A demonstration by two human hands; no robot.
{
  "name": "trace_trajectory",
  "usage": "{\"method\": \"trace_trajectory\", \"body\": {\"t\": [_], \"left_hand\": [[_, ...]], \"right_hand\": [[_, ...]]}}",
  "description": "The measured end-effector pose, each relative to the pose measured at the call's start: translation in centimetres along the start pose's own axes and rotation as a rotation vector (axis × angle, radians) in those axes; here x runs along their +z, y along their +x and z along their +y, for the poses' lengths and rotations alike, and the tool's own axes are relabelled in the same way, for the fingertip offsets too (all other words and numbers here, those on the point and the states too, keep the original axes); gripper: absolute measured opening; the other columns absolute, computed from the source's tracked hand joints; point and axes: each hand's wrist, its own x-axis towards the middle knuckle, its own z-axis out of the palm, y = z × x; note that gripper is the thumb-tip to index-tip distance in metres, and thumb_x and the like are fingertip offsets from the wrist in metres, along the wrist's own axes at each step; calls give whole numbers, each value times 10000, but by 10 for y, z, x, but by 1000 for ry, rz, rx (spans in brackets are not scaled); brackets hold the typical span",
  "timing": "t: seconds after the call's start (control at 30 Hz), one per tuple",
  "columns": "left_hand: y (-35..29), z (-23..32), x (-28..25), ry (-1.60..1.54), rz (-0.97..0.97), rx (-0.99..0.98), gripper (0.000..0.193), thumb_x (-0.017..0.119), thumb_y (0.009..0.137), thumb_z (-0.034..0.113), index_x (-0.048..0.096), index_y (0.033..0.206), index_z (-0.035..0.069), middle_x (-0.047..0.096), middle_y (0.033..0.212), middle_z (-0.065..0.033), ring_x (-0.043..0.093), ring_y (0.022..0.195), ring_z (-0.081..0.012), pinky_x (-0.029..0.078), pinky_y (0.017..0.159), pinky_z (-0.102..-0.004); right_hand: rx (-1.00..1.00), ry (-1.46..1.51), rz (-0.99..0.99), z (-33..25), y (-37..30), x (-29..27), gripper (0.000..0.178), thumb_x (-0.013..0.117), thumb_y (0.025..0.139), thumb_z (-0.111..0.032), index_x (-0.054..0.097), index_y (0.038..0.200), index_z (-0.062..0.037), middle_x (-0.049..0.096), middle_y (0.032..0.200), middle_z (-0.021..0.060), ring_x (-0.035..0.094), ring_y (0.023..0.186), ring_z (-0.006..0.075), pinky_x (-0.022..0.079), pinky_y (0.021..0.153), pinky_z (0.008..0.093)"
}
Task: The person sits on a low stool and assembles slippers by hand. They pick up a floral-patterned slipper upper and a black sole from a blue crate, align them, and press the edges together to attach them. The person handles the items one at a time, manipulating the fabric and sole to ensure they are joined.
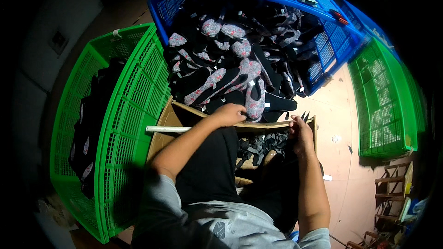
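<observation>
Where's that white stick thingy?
In the head view, left of centre: the white stick pokes out beside the left forearm, its end pointing toward the left green crate.

— Left of the grip?
— One large green mesh crate; one white tube, nearer in.
— Right?
— Pale floor; second green mesh crate, well apart; slatted wooden frame, right of and short of the grip.
— Beyond, toward the right?
— Small red object, kind unclear.
</observation>
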Motion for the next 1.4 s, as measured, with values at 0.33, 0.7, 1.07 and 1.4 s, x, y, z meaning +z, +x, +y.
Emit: {"method": "trace_trajectory", "body": {"t": [0.33,0.7,1.07,1.4], "left_hand": [[154,-62,-59,-1233,303,-245,900,610,947,198,-72,1532,146,667,1014,-170,658,779,-222,527,622,-328],[242,-97,-64,-1231,616,-312,334,534,988,335,508,1038,6,635,864,-174,638,688,-245,520,557,-290],[176,-74,-62,-606,697,26,320,512,974,227,472,683,101,485,579,-6,464,516,-110,361,519,-268],[128,-85,-82,-1108,879,-35,249,524,977,227,510,780,74,559,653,-63,522,568,-133,435,552,-260]], "right_hand": [[27,-65,-41,-9,2,24,230,516,961,-280,594,1058,-86,575,732,-30,442,574,72,340,498,230],[-54,-109,-113,-12,12,35,212,498,994,-273,591,1052,-92,571,756,-29,418,573,56,308,493,205],[-63,-98,-145,-15,9,39,202,512,993,-279,596,1042,-101,575,740,-29,420,556,53,288,476,204],[-71,-111,-156,-5,5,36,193,513,991,-265,592,1048,-99,574,745,-20,410,544,57,293,477,207]]}}
